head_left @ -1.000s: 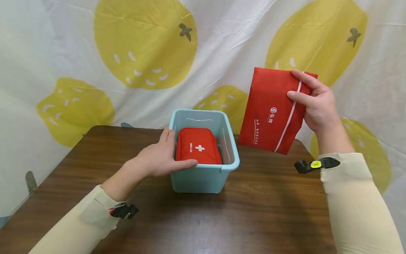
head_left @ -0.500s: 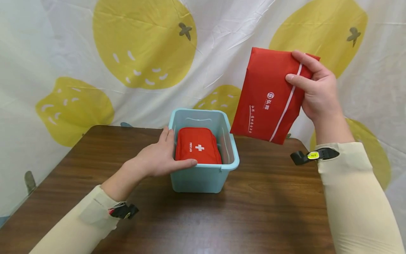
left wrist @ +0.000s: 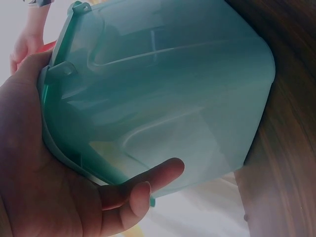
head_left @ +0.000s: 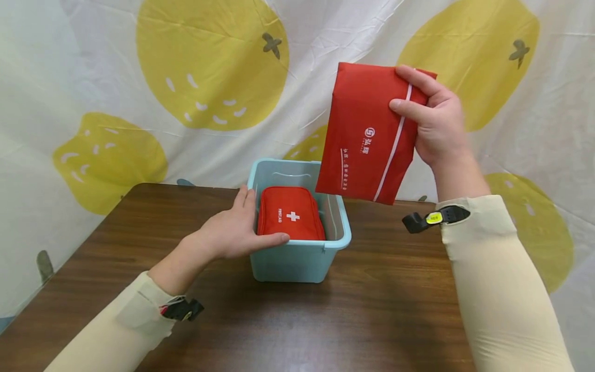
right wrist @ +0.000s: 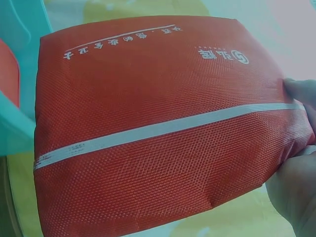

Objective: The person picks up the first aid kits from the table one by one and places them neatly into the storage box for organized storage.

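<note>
In the head view, my left hand point(head_left: 231, 231) rests against the near-left corner of a light blue plastic bin point(head_left: 290, 264), thumb laid along the front rim and fingers against its left side. A red first aid pouch point(head_left: 275, 200) with a white cross lies inside the bin. My right hand point(head_left: 439, 126) pinches one end of a flat red fabric pouch point(head_left: 355, 106), held up tilted beyond the bin's right side. White lettering and a pale stripe run across this pouch point(right wrist: 148, 86) in the right wrist view. From the left wrist, extended fingers point(left wrist: 160, 175) show along the bin's outer wall.
The bin stands on a dark brown wooden table point(head_left: 372, 310). Behind the table hangs a white cloth point(head_left: 325, 31) printed with large yellow lemons. The held pouch overlaps the bin's far-right rim in the head view.
My right hand has raised the flat red pouch and then carried it left, so it now overlaps the bin's right rim in the head view. My left hand and the bin have stayed put.
</note>
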The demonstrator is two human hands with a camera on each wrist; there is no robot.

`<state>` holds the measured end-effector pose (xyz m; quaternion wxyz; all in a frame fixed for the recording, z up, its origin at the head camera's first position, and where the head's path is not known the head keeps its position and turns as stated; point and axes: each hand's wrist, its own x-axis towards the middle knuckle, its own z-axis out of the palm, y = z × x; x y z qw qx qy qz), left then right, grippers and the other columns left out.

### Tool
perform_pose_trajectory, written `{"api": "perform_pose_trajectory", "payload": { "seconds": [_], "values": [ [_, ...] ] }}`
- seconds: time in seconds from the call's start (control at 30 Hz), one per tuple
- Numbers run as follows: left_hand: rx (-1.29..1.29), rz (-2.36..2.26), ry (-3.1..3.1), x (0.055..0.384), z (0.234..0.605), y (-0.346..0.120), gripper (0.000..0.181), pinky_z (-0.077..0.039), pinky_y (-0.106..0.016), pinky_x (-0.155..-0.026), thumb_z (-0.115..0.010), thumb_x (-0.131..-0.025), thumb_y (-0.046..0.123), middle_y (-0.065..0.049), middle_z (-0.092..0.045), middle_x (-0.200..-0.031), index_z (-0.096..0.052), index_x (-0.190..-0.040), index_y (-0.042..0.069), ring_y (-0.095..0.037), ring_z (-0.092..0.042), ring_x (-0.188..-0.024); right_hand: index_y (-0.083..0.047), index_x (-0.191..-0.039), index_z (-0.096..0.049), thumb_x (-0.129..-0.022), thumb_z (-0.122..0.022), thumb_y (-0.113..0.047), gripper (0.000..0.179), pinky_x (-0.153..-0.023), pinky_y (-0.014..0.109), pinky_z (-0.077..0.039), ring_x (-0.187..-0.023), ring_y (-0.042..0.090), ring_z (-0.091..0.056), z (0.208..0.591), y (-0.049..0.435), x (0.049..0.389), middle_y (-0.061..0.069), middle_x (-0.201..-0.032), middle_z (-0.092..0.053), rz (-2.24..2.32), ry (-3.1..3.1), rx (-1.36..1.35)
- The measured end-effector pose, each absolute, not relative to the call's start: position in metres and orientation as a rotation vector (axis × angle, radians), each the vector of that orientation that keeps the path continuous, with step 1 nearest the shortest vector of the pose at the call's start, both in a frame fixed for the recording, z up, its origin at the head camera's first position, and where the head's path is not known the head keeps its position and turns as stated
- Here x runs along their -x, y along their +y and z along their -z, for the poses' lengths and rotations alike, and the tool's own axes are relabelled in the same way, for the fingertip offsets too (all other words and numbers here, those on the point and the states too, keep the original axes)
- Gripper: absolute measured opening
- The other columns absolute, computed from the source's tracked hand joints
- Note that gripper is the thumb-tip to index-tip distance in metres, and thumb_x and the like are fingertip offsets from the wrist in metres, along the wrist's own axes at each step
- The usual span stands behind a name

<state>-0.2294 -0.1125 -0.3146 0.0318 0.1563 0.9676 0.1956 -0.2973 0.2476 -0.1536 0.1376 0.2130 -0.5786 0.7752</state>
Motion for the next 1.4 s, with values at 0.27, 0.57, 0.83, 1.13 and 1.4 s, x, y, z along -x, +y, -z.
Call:
{"api": "perform_pose_trajectory", "payload": {
  "seconds": [0.27, 0.57, 0.83, 1.13, 1.4],
  "values": [
    [-0.467, -0.627, 2.971, 0.231, 0.315, -0.111, 0.135, -0.064, -0.052, -0.097, -0.064, -0.086, 0.086, -0.020, -0.010, -0.182, -0.008, -0.174, -0.001, -0.039, -0.067, -0.128, -0.011, -0.144, -0.073, -0.094, -0.081, 0.003, 0.052, -0.082, 0.031, -0.067, -0.126, 0.027, -0.062, 0.156, 0.222, 0.304, 0.009, -0.142, -0.060, -2.234, -1.682, -0.683],
    [-0.453, -0.638, 2.960, 0.231, 0.316, -0.110, 0.137, -0.064, -0.051, -0.097, -0.063, -0.086, 0.087, -0.019, -0.008, -0.183, -0.007, -0.175, 0.000, -0.038, -0.069, -0.125, -0.013, -0.143, -0.074, -0.097, -0.077, 0.004, 0.049, -0.083, 0.029, -0.067, -0.120, 0.025, -0.065, 0.166, 0.196, 0.311, 0.008, -0.141, -0.061, -2.267, -1.687, -0.726],
    [-0.462, -0.648, 2.958, 0.229, 0.314, -0.108, 0.135, -0.065, -0.052, -0.098, -0.065, -0.086, 0.085, -0.019, -0.005, -0.184, -0.007, -0.175, 0.001, -0.038, -0.068, -0.128, -0.016, -0.144, -0.074, -0.100, -0.074, 0.001, 0.047, -0.085, 0.030, -0.067, -0.121, 0.025, -0.065, 0.179, 0.179, 0.316, 0.009, -0.139, -0.062, -2.290, -1.728, -0.733],
    [-0.472, -0.690, 2.951, 0.229, 0.315, -0.107, 0.137, -0.065, -0.052, -0.096, -0.066, -0.085, 0.085, -0.018, -0.008, -0.183, -0.006, -0.175, 0.002, -0.039, -0.065, -0.132, -0.018, -0.145, -0.073, -0.101, -0.073, 0.000, 0.048, -0.085, 0.031, -0.066, -0.125, 0.026, -0.063, 0.188, 0.162, 0.319, 0.007, -0.140, -0.061, -2.325, -1.753, -0.745],
    [-0.483, -0.696, 2.956, 0.229, 0.315, -0.105, 0.137, -0.065, -0.052, -0.095, -0.066, -0.085, 0.086, -0.018, -0.010, -0.182, -0.007, -0.174, 0.001, -0.038, -0.065, -0.131, -0.018, -0.145, -0.073, -0.101, -0.072, -0.001, 0.047, -0.085, 0.031, -0.066, -0.121, 0.025, -0.065, 0.191, 0.152, 0.318, 0.008, -0.139, -0.062, -2.339, -1.754, -0.772]
  ]
}}
